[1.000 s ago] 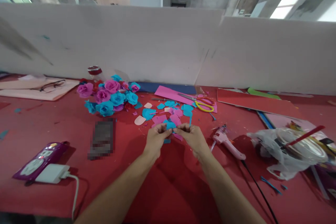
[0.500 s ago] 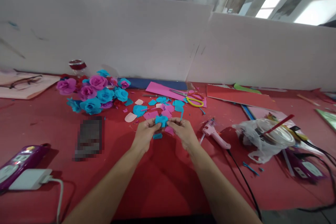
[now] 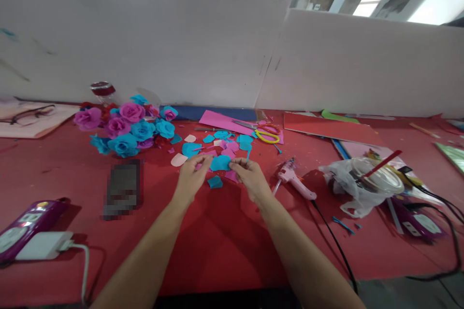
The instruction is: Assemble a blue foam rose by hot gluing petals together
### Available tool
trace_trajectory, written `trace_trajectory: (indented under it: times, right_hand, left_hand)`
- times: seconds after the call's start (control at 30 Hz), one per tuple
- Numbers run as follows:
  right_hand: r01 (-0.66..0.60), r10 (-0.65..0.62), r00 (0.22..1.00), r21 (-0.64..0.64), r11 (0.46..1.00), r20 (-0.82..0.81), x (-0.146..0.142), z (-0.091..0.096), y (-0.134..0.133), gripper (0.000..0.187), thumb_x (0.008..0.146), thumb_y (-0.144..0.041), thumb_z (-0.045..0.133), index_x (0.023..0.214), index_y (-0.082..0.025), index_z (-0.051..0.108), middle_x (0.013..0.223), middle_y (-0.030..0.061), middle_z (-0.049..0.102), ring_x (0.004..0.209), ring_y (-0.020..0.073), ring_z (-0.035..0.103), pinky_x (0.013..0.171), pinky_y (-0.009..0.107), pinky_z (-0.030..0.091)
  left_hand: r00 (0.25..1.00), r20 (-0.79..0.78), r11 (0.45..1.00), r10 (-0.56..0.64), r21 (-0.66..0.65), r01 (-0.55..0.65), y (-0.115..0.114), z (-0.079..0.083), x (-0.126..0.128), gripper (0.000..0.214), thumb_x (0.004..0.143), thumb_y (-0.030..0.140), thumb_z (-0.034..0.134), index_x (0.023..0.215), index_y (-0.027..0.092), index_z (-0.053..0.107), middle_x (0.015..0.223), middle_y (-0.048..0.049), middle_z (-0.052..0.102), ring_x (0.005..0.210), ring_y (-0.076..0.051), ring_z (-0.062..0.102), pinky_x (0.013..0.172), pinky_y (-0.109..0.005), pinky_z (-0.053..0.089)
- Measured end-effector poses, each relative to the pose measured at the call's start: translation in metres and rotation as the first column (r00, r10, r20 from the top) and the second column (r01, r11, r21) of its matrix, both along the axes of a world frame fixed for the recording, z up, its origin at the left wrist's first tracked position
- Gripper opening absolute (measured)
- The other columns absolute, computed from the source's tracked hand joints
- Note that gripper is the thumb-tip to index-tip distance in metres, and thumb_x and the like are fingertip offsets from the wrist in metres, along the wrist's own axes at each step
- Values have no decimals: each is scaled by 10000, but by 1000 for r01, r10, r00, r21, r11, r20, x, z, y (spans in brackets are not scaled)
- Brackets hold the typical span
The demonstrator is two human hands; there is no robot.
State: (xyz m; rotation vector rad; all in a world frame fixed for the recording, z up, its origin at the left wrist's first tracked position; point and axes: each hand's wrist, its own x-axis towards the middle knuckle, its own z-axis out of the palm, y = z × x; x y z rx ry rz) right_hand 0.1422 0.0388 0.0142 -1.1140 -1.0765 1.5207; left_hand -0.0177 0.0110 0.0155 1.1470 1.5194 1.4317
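Observation:
My left hand [image 3: 190, 177] and my right hand [image 3: 249, 178] meet over the red table [image 3: 224, 241], each pinching one side of a blue paper petal [image 3: 220, 162]. Both hands have their fingers closed on it. A smaller blue scrap [image 3: 215, 182] lies on the table just below the petal. Behind the hands is a scatter of blue and pink cut petals [image 3: 228, 144].
Finished pink and blue paper roses [image 3: 125, 128] lie at the left. Yellow-handled scissors [image 3: 266, 134] rest on pink paper [image 3: 224, 121]. A pink glue gun [image 3: 295, 181] with its cord lies right of my hand. A plastic bag [image 3: 362, 186], power strip [image 3: 27, 224] and phone [image 3: 123, 188] are nearby.
The camera has shifted, so the scene sits slightly further left. My hands have moved a little apart, spreading the blue petal flat between them.

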Motion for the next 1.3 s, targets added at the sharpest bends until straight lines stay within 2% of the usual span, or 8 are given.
trace_trajectory:
  times: [0.13,0.57,0.83,1.0,1.07,1.13,1.2,1.3]
  right_hand:
    - [-41,38,998,42,998,56,-3,-2,-3,173,622,-314,690,676,-160,632,528,-56,528,425,46,330,425,215,229]
    - [-64,61,997,55,996,55,-6,-3,-7,170,568,-277,768,636,-153,674,624,-3,635,577,101,526,589,252,405]
    - [-55,51,997,73,996,52,-2,3,-5,198,618,-323,733,650,-159,627,506,-66,503,439,50,349,450,220,264]
    - [11,-11,1000,36,999,1,0,0,-2,229,611,-338,728,678,-165,593,514,-75,491,407,40,330,416,212,237]
    - [1,-1,1000,23,1000,-4,0,-1,0,237,607,-339,730,679,-163,589,521,-69,508,393,36,329,406,212,227]
    - [-6,6,1000,12,1000,1,1,-2,0,238,600,-333,734,681,-158,595,526,-63,522,388,32,326,401,211,218]
    - [-20,20,1000,1,1000,15,1,-1,0,240,593,-328,740,684,-152,604,512,-65,516,388,31,321,400,210,211]
    - [-91,91,995,-8,996,40,0,1,-2,242,589,-328,746,685,-150,614,493,-69,504,401,37,329,411,209,228]
  left_hand:
    - [944,313,990,-101,-57,125,0,-5,17,202,621,320,774,757,179,723,759,-29,687,722,-152,590,699,-252,446]
    - [941,321,983,-110,-104,151,2,-14,12,149,631,288,744,626,152,685,588,-21,633,591,-134,556,608,-253,439]
    - [938,330,987,-110,-72,141,-1,1,14,276,616,280,736,855,159,669,727,-14,682,654,-132,603,674,-255,462]
    - [999,-41,994,27,-104,-31,5,-7,-10,150,686,302,643,771,180,653,723,-32,679,672,-178,618,688,-301,464]
    - [918,-392,986,55,-122,-112,7,-9,-23,109,664,275,655,739,200,682,803,-55,697,774,-226,624,754,-341,450]
    - [823,-555,986,123,-29,-167,9,-8,-29,135,641,252,681,767,215,713,935,-77,705,947,-273,598,872,-379,407]
    - [875,-469,992,121,27,-123,8,-6,-26,177,688,299,664,830,217,730,1000,-79,702,1017,-269,580,917,-377,388]
    - [993,11,986,-119,-113,119,6,-5,-10,290,732,424,641,906,209,728,907,-62,713,858,-207,628,774,-323,459]
